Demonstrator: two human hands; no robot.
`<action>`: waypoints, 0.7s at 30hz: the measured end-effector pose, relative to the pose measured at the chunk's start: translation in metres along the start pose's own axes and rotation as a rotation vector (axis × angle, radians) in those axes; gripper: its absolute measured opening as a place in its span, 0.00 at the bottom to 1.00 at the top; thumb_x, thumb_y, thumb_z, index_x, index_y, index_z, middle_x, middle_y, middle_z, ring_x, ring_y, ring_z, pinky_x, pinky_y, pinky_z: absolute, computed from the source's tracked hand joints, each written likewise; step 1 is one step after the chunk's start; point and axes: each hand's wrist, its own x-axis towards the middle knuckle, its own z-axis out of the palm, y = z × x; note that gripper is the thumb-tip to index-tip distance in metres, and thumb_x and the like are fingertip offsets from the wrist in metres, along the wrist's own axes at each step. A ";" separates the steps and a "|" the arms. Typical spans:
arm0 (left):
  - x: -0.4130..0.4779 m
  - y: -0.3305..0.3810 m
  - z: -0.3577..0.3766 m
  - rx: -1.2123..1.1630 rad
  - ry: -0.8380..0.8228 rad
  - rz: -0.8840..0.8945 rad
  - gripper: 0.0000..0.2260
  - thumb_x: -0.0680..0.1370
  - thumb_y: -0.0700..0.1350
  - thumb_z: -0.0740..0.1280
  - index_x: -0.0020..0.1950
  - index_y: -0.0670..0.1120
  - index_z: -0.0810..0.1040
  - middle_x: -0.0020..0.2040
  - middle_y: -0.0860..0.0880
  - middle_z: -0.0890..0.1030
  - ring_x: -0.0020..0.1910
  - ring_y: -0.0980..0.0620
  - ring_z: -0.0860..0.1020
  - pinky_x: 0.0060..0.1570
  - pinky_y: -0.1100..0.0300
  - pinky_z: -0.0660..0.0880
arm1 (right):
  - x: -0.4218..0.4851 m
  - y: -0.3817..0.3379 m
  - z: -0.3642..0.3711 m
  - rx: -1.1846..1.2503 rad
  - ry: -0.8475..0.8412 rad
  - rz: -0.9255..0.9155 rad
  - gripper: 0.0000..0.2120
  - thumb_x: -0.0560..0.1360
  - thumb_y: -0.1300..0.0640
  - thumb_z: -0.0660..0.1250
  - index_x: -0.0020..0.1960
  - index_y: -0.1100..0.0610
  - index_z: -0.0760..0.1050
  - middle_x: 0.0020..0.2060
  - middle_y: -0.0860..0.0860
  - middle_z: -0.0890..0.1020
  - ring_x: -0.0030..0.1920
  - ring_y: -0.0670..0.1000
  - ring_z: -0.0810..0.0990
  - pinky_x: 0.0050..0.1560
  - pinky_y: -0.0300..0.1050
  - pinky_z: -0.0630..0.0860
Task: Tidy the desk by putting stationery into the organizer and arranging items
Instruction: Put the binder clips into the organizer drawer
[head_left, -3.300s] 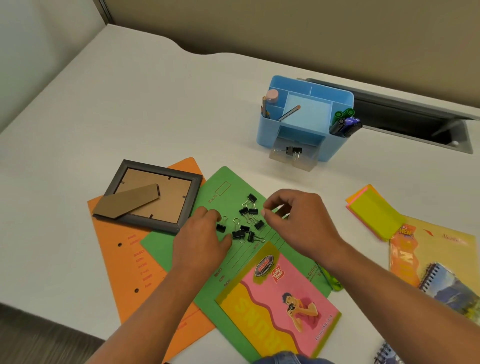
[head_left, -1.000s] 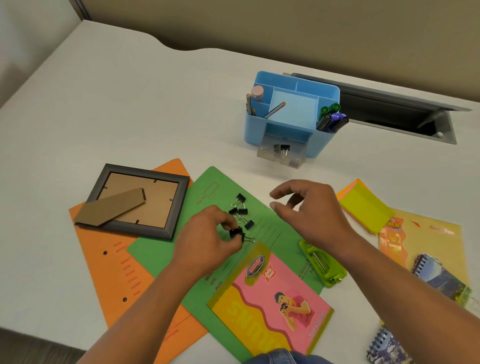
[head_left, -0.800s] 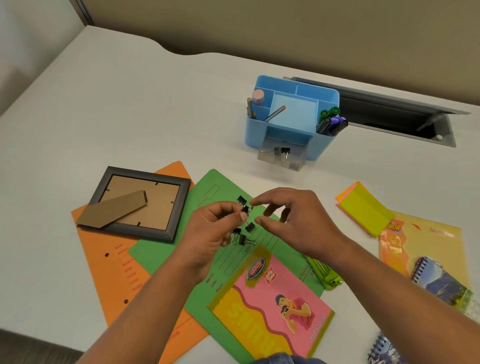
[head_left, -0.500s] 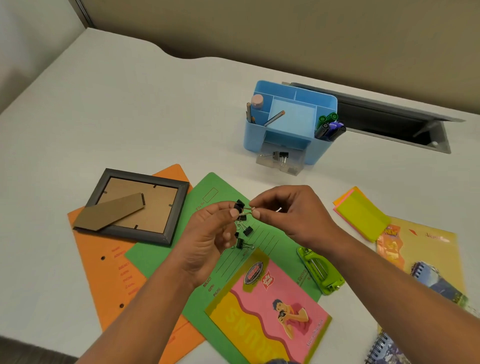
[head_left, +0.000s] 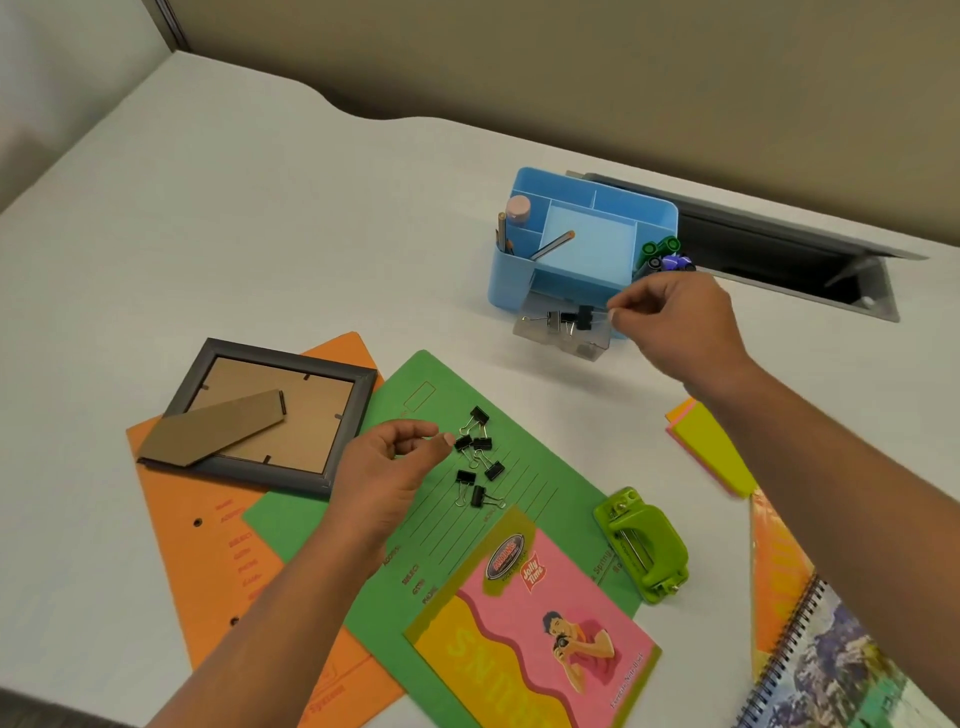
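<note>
Dropping binder clip (head_left: 584, 317) into clear drawer (head_left: 556, 340) of organizer (head_left: 506, 285), centre right: right hand (head_left: 675, 322) is pinching its wire handle for aim; left hand (head_left: 387, 462), loosely curled, empty, is hovering beside loose clips (head_left: 475, 460) on green folder (head_left: 540, 467)

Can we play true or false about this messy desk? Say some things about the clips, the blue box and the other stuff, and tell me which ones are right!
1. The right hand pinches a black clip at the clear drawer of the blue organizer. True.
2. The picture frame lies with its cardboard back facing up. True.
3. The loose clips lie on the picture frame. False: they lie on the green folder, beside the frame.
4. The hole punch stands inside the blue organizer. False: it lies outside it, next to the pink notebook.
</note>
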 end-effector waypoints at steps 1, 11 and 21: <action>0.000 -0.001 0.000 0.020 0.008 0.006 0.09 0.72 0.46 0.74 0.50 0.48 0.81 0.48 0.43 0.82 0.36 0.57 0.74 0.43 0.58 0.70 | 0.006 0.002 0.001 -0.030 0.014 0.002 0.03 0.71 0.57 0.73 0.42 0.49 0.82 0.38 0.45 0.83 0.43 0.46 0.81 0.47 0.43 0.79; 0.013 -0.016 0.001 0.348 -0.013 0.159 0.07 0.74 0.44 0.73 0.50 0.53 0.80 0.43 0.49 0.81 0.34 0.54 0.75 0.35 0.66 0.71 | -0.004 0.006 0.004 -0.117 0.136 0.007 0.03 0.71 0.52 0.71 0.45 0.49 0.81 0.35 0.40 0.80 0.39 0.42 0.78 0.36 0.33 0.68; 0.008 -0.025 0.013 1.034 -0.071 0.387 0.17 0.73 0.54 0.71 0.62 0.60 0.77 0.47 0.60 0.74 0.44 0.61 0.73 0.38 0.62 0.71 | -0.089 0.018 0.039 -0.028 -0.077 0.009 0.02 0.70 0.51 0.72 0.40 0.46 0.80 0.33 0.38 0.82 0.31 0.39 0.77 0.39 0.38 0.72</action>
